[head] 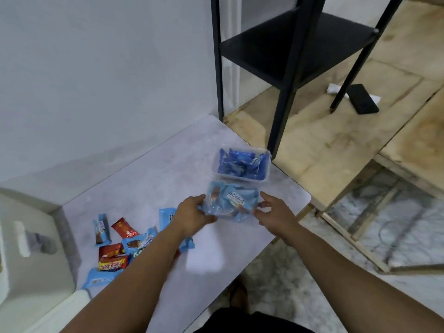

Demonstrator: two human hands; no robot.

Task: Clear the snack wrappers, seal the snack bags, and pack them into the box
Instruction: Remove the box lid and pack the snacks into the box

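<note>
Centrally, on the pale table [235,239]: clear box [231,203] of light-blue snack packs, held between both hands. Left hand [192,216] on its left side, thumb over the near edge, other fingers curled under, partly hidden. Right hand [274,217] at its right side, fingers loosely spread, fingertips at the box wall; firm contact cannot be told, frame blurred. Just beyond and touching or nearly so: second clear box [242,164], packed with dark-blue packs, near the table's far right edge. Left of the forearms: loose pile [120,246] of blue and red snack bags, partly covered by the left forearm, well apart from both boxes. Far left, beside the table: white appliance [31,248]. Behind the table: black shelf frame [295,58], one leg standing close to the second box. Under the shelf on the wooden floor panels: black phone [362,98] lying on white paper [335,88].
</note>
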